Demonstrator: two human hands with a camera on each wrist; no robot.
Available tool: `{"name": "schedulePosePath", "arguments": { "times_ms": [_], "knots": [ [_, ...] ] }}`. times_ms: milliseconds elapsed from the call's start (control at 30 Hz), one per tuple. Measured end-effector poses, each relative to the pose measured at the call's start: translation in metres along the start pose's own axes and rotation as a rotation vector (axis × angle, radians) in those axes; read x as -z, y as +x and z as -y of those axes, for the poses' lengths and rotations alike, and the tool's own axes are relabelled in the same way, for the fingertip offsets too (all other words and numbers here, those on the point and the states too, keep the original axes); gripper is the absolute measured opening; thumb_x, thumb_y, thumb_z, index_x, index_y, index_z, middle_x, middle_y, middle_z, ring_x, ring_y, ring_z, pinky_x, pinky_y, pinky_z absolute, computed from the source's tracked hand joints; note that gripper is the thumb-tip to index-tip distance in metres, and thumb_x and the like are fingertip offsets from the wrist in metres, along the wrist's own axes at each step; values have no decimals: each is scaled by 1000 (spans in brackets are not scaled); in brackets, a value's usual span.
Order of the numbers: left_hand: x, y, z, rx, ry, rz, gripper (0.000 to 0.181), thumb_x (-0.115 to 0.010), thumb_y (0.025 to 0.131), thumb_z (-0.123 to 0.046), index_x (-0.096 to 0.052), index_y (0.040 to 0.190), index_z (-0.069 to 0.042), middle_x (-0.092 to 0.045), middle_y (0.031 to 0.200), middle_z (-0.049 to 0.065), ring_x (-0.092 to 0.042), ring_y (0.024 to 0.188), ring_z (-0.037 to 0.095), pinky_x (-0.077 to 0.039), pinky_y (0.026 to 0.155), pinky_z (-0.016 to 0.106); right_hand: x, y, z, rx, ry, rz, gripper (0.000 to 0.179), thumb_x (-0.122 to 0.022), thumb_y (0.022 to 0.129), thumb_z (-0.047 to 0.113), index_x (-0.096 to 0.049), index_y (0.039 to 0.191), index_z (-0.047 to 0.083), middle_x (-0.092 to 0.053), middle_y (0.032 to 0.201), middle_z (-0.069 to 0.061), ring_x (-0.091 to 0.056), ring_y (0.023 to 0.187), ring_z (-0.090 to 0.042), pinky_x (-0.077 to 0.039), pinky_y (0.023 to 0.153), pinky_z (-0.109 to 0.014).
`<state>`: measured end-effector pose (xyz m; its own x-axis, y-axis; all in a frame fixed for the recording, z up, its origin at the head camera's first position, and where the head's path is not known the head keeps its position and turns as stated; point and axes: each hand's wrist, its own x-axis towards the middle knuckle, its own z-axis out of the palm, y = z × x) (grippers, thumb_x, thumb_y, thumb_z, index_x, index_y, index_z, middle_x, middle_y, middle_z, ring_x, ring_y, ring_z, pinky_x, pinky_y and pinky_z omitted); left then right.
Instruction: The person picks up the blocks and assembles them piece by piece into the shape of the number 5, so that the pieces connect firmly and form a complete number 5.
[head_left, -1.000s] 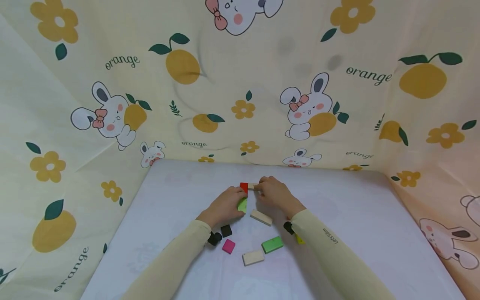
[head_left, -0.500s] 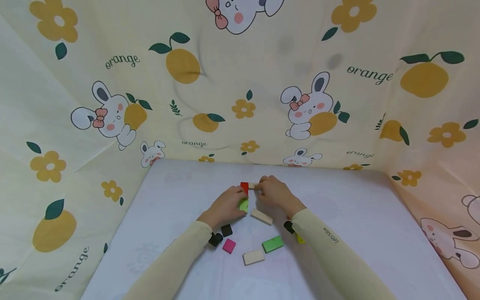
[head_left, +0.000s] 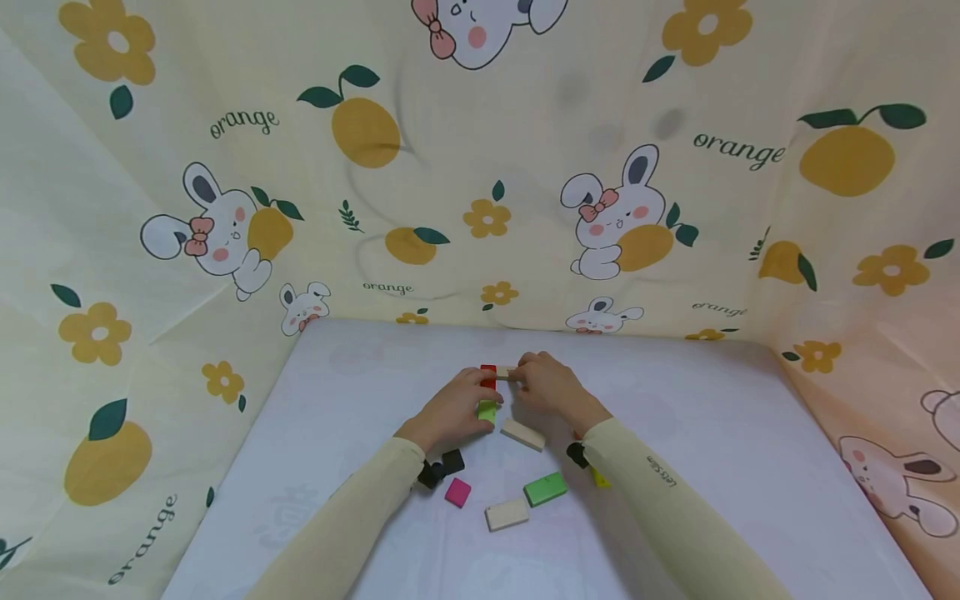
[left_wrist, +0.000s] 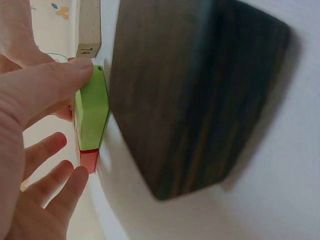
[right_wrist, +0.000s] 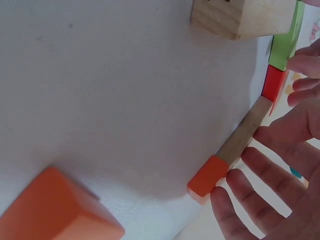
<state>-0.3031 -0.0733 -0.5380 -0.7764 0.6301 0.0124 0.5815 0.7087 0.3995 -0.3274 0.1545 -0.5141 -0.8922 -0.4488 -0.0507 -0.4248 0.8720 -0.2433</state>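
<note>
Two hands work at a line of small blocks at the back of the white table. My left hand pinches a light green block, its thumb at the near end and a finger across the end by a red block. Its other fingers spread out in the left wrist view. From the red block a bare wooden block runs on to an orange block. My right hand rests extended fingers along the outer side of both; it hides the orange one in the head view.
In front of the hands lie a wooden block, a black block, a pink block, a green block and another wooden block. A yellow block shows beside the right sleeve. Another orange block lies near the right wrist.
A finger of my left hand has shifted across the joint of the light green and red blocks, and the green block sits slightly further right. My right hand has stayed in place.
</note>
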Motion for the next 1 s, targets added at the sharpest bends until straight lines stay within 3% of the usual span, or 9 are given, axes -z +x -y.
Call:
{"name": "schedulePosePath", "arguments": {
  "times_ms": [300, 733, 1000],
  "knots": [
    [0, 3, 0, 20, -33, 18, 43, -88, 94, -31, -78, 134, -17, -52, 160, 8, -42, 151, 25, -37, 124, 40, 0, -2, 0, 0, -13, 6, 35, -74, 99, 14, -78, 134, 11, -68, 131, -10, -59, 115, -29, -54, 101, -47],
    [-1, 3, -1, 55, -93, 39, 43, -86, 97, -30, -77, 136, -15, -52, 161, 6, -45, 150, 26, -38, 123, 43, -2, -4, 0, 25, -31, -21, 38, -71, 100, 12, -77, 137, 10, -68, 131, -12, -59, 114, -32, -55, 98, -48],
    [3, 1, 0, 29, -91, -9, 55, -85, 97, -33, -69, 146, -15, -54, 158, 3, -46, 149, 22, -40, 122, 41, -3, -4, -3, 33, -32, -18, 39, -71, 100, 14, -76, 138, 11, -68, 132, -11, -59, 115, -31, -56, 97, -48]
  ]
}}
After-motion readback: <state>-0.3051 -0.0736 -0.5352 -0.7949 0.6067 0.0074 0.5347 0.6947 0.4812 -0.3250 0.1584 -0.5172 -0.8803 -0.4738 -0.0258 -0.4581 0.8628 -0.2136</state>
